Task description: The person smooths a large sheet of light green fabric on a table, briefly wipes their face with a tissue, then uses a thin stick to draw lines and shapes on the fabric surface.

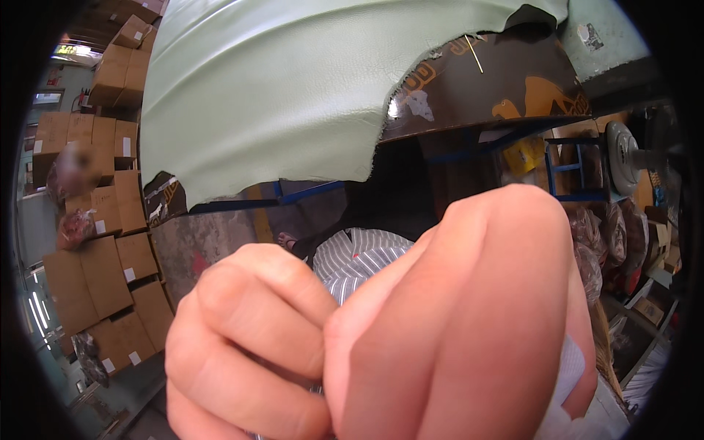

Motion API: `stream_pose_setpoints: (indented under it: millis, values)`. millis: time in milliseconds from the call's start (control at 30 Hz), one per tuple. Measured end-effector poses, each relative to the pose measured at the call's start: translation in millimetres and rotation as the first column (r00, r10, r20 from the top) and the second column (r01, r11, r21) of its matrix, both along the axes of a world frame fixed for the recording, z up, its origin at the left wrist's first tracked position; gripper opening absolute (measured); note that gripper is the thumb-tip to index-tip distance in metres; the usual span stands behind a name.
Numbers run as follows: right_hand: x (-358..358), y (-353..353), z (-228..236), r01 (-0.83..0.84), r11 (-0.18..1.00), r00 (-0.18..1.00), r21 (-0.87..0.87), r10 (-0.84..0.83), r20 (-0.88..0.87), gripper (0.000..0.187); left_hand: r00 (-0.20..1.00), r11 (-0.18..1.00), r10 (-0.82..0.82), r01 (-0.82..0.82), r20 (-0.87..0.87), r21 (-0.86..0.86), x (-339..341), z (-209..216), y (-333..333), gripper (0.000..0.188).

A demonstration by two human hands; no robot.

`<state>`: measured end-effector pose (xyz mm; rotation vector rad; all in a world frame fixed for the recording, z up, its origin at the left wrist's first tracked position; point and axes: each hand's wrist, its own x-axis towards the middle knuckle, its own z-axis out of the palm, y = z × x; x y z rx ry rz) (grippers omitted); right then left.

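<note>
Both of my hands are raised close to the camera and fill the lower middle of the view. My left hand (246,345) is closed, its fingers curled inward and touching my right hand. Bent over with its knuckles up, my right hand (462,315) is closed too. Whatever the fingers hold, if anything, is hidden behind them. A whitish textured thing (570,374) shows beside the right hand; its kind is unclear. Beyond the hands, a pale green leather hide (271,95) with a ragged edge lies over a table.
The dark brown tabletop (455,95) has orange print, and a thin gold-coloured stick (475,55) lies on it. Cardboard boxes (88,271) are stacked at the left. On the right are a blue-framed stand (576,165) and plastic-wrapped bundles (616,235). Striped clothing (356,253) shows below the table.
</note>
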<state>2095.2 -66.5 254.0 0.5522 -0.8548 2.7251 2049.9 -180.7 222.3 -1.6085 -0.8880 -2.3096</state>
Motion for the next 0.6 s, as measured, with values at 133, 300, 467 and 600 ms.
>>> stream_pose_setpoints:
  millis: [133,300,467,600]
  values:
    - [-11,-1,-2,-0.020,1.000,1.000,0.012,0.020,0.003,0.018,0.996,0.996,0.083,-0.084,0.022,0.023,-2,1,4,0.011]
    - [-19,13,-4,-0.123,0.992,0.991,-0.003,0.123,0.056,0.020,0.968,0.971,0.236,-0.238,0.082,0.021,-5,-1,1,0.010]
    - [-43,22,-2,-0.292,0.956,0.953,-0.012,0.292,0.074,0.020,0.897,0.908,0.411,-0.418,0.163,0.007,-16,-2,-3,0.012]
    - [-74,13,7,-0.402,0.915,0.915,0.038,0.403,-0.024,0.017,0.810,0.838,0.534,-0.546,0.242,-0.019,-39,4,-25,0.015]
